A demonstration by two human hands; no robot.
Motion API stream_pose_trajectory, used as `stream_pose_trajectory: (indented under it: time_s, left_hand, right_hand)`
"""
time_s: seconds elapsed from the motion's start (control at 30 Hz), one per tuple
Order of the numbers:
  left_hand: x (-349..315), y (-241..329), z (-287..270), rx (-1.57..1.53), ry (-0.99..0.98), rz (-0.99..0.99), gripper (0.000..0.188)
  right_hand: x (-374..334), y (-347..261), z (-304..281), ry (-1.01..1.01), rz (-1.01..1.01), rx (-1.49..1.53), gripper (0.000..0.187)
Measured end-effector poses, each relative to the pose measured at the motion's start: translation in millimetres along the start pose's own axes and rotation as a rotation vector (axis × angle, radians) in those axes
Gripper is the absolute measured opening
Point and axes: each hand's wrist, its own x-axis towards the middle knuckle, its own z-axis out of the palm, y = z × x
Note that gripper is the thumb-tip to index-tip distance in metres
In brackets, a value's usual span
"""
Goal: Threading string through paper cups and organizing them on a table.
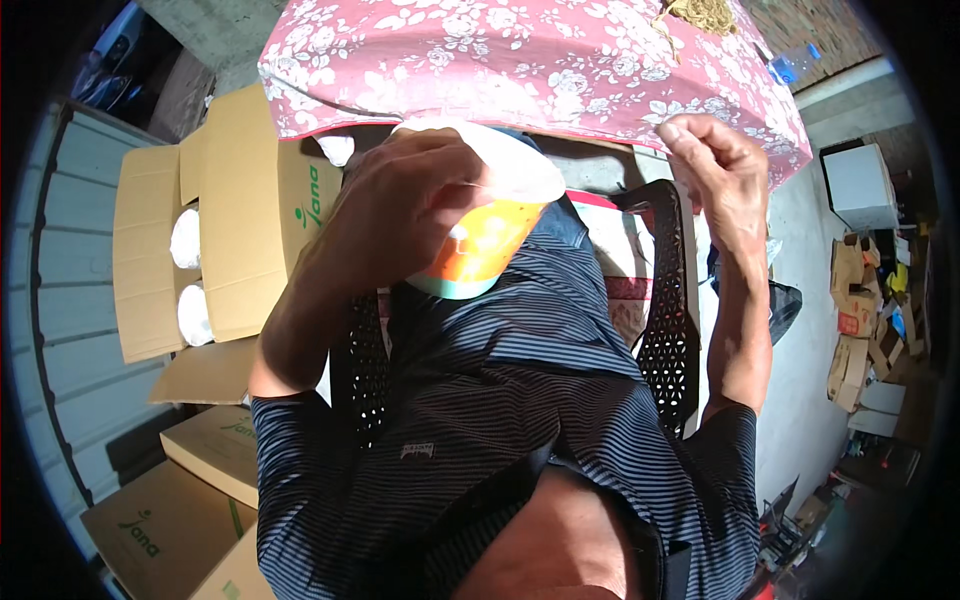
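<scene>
My left hand [405, 195] is closed around an orange and white cup-shaped container [488, 238], held tilted above my lap. Its wide white upper part flares to the right, and a pale green band runs along its lower end. The hand covers much of its left side. To the right, my right hand [722, 170] is raised near the table's front edge, apart from the container. Its thumb and forefinger are pinched together and the other fingers are curled. Whether something thin is between those fingertips is too small to make out.
A table with a pink flowered cloth [520, 75] stands ahead, bearing a straw-coloured bundle of strands [700, 14] and a clear plastic bottle [795, 64]. Open cardboard boxes [240, 215] crowd the left, with white round items in one. Chair arms [668, 310] flank me; cartons [850, 375] lie far right.
</scene>
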Motion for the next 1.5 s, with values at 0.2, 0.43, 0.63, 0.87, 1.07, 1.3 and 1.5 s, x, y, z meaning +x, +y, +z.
stream_pose_trajectory:
  time_s: [0.2, 0.43, 0.63, 0.87, 1.07, 1.3, 1.5]
  left_hand:
    - [-7.4, 11.7, -0.6, -0.039, 0.1, -0.004, 0.008]
    - [-13.8, -4.9, 4.6, -0.29, 0.087, -0.137, 0.014]
    - [-17.4, -1.9, 0.0, -0.344, 0.021, -0.232, 0.007]
    - [-22.2, 22.7, 2.8, -0.144, 0.121, -0.245, 0.012]
    - [-26.6, 23.3, 6.6, -0.213, 0.116, -0.316, 0.013]
    - [-25.5, 26.4, 6.1, -0.221, 0.086, -0.315, 0.014]
    - [-24.1, 21.9, 8.5, -0.238, 0.074, -0.278, 0.014]
  right_hand:
    - [-34.7, 1.0, 19.8, -0.003, -0.174, -0.057, 0.011]
    - [-48.9, -1.3, 57.3, -0.079, -0.221, -0.007, 0.009]
    - [-44.0, 6.6, 68.1, -0.134, -0.401, -0.143, 0.01]
    - [-52.8, 13.7, 87.8, 0.048, -0.6, -0.163, 0.007]
    - [-55.8, 10.1, 94.4, 0.054, -0.757, -0.223, 0.011]
    - [-54.2, 14.0, 99.3, 0.084, -0.851, -0.241, 0.015]
    - [-51.4, 17.4, 100.9, 0.076, -0.9, -0.244, 0.017]
